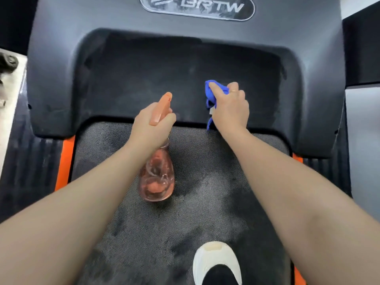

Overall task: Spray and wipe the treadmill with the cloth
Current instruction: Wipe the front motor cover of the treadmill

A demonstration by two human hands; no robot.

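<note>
Two bare hands reach out over the front of the treadmill [61, 83]. The left hand [153, 125] grips a spray bottle [157, 177] by its neck, fingers curled round it under the orange trigger head [161, 108], whose nozzle points forward at the dark motor cover [181, 75]; the clear body with pinkish liquid hangs below the wrist, over the belt [205, 212]. The right hand [231, 109] has a bunched blue cloth [213, 93] clutched in its curled fingers, held against or just above the motor cover near its rear edge; a tail of cloth dangles toward the belt. Pale and darker patches mottle the belt. One white shoe [217, 258] stands on the belt near the bottom. Silver letters on a badge [197, 7] read BRTW.
</note>
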